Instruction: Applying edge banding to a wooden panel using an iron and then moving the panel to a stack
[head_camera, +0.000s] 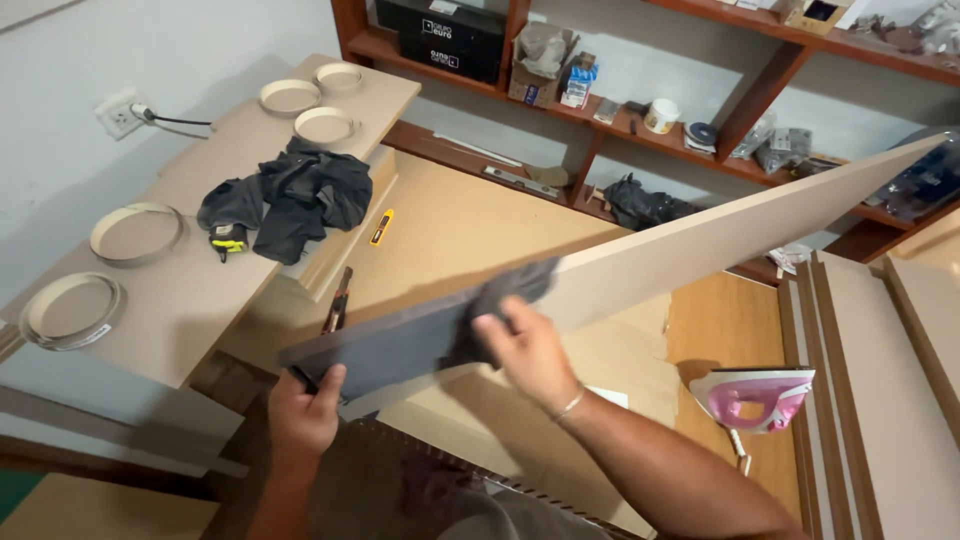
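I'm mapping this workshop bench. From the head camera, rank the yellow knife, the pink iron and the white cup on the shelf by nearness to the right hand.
Measured from the right hand, which presses a dark cloth on the long board:
1. Yellow knife, up and left on the bench.
2. Pink iron, to the right, standing on the wood surface.
3. White cup, on the shelf at the back.
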